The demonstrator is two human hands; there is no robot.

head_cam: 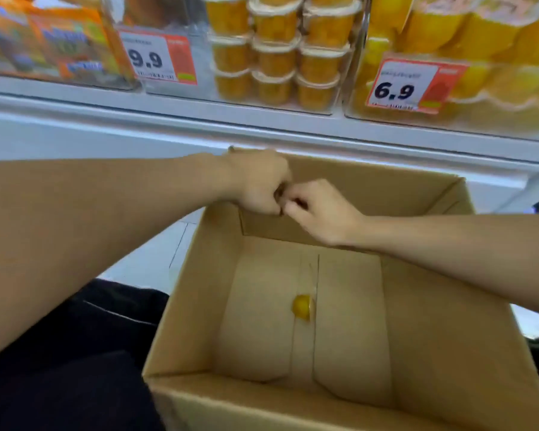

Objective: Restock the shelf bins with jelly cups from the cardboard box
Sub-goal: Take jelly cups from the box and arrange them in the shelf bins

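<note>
An open cardboard box (pixel 199 290) stands below the shelf, and one small yellow jelly cup (pixel 301 307) lies on its bottom near the middle seam. My left hand (pixel 260 181) and my right hand (pixel 321 214) meet over the box's far left corner, both with curled fingers. They touch at the fingertips and pinch a small dark item (pixel 280 194) between them, too small to identify. On the shelf above, a clear bin (pixel 339 88) holds stacked orange jelly cups (pixel 276 60).
A second clear bin (pixel 448 119) of yellow jelly cups sits at the right with a 6.9 price tag (pixel 402 88). A 9.9 tag (pixel 156 57) hangs left of the middle bin, beside orange packets (pixel 53 42). The white shelf edge (pixel 262 126) runs just beyond the box. My dark-clothed legs (pixel 75 368) are at lower left.
</note>
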